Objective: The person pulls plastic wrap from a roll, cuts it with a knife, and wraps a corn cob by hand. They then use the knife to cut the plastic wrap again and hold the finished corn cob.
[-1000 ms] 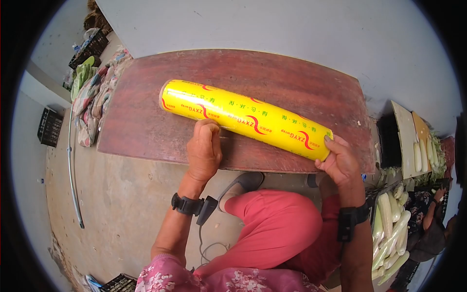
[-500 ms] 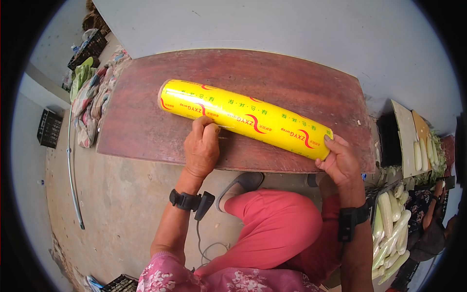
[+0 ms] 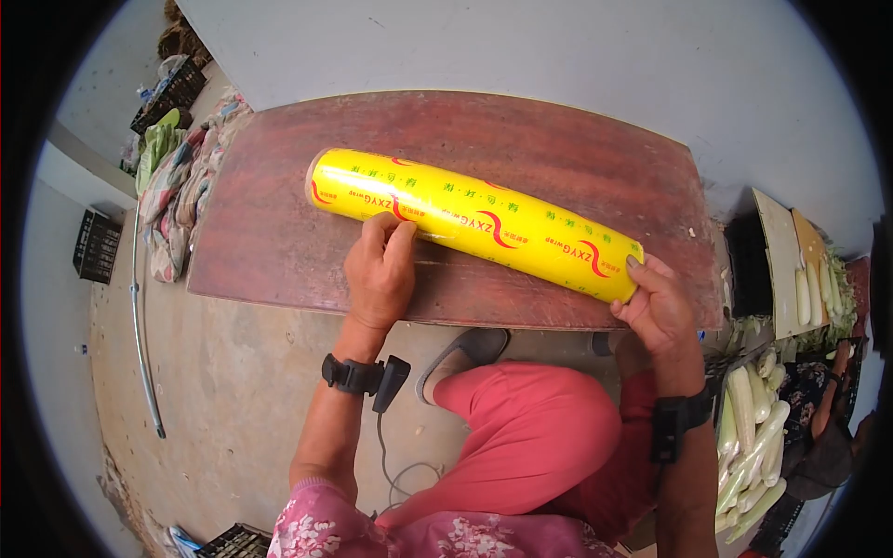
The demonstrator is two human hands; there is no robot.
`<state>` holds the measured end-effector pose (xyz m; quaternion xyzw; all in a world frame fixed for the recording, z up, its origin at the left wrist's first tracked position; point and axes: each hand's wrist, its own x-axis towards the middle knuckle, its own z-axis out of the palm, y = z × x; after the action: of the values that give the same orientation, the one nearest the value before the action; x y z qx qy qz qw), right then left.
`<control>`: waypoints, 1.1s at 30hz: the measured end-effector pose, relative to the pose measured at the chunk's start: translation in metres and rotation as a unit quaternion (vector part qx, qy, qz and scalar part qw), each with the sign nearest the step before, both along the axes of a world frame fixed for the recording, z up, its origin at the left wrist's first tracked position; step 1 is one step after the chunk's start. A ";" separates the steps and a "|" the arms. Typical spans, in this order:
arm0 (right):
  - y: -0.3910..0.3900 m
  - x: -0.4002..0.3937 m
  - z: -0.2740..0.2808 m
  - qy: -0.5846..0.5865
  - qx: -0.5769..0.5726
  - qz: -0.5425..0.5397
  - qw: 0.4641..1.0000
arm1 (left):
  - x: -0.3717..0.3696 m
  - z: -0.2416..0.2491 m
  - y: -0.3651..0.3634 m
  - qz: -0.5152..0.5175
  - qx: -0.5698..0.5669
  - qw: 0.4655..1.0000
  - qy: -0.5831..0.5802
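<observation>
A thick yellow roll of cling film (image 3: 474, 219), printed in red and green, lies slantwise over the reddish wooden table (image 3: 279, 260). Its left end is farther from me than its right end. My right hand (image 3: 659, 302) grips the right end, thumb on top. At the near side of the roll, left of its middle, my left hand (image 3: 379, 270) is closed in a pinch against the film. Whatever lies between those fingertips is mostly hidden.
A pale wall (image 3: 521, 46) stands behind the table. Cloth bundles (image 3: 172, 223) and a metal pole (image 3: 141, 344) are on the left. Pale long vegetables (image 3: 749, 437) fill a crate at right, near another person (image 3: 823, 437). A cable (image 3: 386, 465) hangs from my left wrist strap.
My left hand has shifted slightly left along the roll, still pinched. The roll and my right hand appear a little farther right, along with a small shift of the view.
</observation>
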<state>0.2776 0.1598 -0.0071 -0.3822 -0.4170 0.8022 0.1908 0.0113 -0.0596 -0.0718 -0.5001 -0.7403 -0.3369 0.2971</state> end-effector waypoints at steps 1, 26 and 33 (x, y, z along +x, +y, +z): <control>0.000 0.000 0.000 0.000 -0.001 -0.003 1.000 | 0.000 0.001 0.000 0.001 -0.006 1.000 0.001; -0.005 -0.003 0.002 -0.010 0.006 -0.017 1.000 | 0.018 0.039 0.009 0.013 0.167 0.554 -0.816; -0.008 -0.004 0.002 -0.014 0.022 -0.014 1.000 | 0.017 0.041 0.012 0.032 0.175 0.538 -0.824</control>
<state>0.2732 0.1519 -0.0048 -0.3946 -0.4317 0.7850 0.2043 0.0286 -0.0477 -0.0304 0.0843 -0.6001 -0.7133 -0.3522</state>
